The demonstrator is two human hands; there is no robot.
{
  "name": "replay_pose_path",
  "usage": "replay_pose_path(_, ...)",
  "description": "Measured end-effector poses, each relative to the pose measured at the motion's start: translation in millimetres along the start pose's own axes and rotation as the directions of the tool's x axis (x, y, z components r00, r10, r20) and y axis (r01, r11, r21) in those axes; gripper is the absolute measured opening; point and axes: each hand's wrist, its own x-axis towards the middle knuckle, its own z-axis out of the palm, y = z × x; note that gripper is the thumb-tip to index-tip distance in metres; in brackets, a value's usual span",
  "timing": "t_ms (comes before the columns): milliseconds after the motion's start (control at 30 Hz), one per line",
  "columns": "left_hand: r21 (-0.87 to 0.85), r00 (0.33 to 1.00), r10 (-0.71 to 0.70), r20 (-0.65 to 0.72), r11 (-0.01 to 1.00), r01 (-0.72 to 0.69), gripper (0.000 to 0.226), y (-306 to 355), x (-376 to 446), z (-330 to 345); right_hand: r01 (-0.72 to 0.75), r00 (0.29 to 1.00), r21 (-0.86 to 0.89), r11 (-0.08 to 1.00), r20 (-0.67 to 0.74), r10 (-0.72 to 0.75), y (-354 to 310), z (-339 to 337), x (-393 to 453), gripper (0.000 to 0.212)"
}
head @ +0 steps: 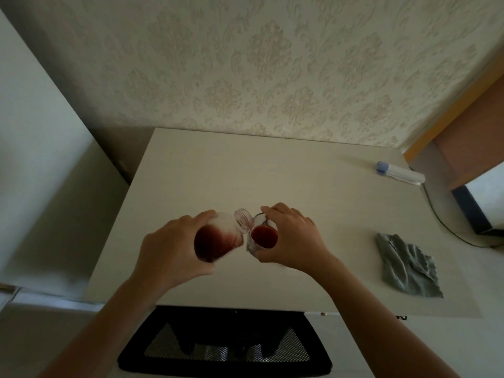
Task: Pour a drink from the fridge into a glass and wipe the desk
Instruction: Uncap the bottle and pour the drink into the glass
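My left hand (170, 244) grips a clear bottle (218, 241) of dark red drink, tilted to the right with its open mouth over the rim of a glass. The small clear glass (263, 236) stands on the pale desk (245, 173) and holds red drink near its top. My right hand (293, 237) wraps around the glass from the right and steadies it. A crumpled grey-green cloth (407, 266) lies on the desk to the right, well apart from both hands.
A white tube-shaped item with a blue cap (399, 173) lies at the desk's back right. A black cable (447, 225) runs along the right edge. A black mesh chair back (226, 345) stands against the desk's front edge. Patterned wall behind.
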Motion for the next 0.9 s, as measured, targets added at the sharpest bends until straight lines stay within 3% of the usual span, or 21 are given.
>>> replay_pose_path(100, -0.102, 0.997, -0.078, -0.01, 0.992, 0.076, 0.092, -15, -6, 20, -0.023, 1.0, -0.037, 0.999, 0.013, 0.024, 7, 3, 2, 0.084)
replay_pose_path(333, -0.022, 0.97, -0.229, 0.087, 0.973, 0.232, 0.092, -38, -8, 54, -0.098, 0.993, -0.136, 0.986, 0.058, 0.107, 31, 29, 13, 0.084)
replay_pose_path(900, -0.093, 0.95, -0.264, 0.166, 0.955, 0.282, 0.089, -44, 3, 88, -0.254, 0.954, -0.106, 0.961, 0.135, 0.267, 63, 110, 42, 0.075)
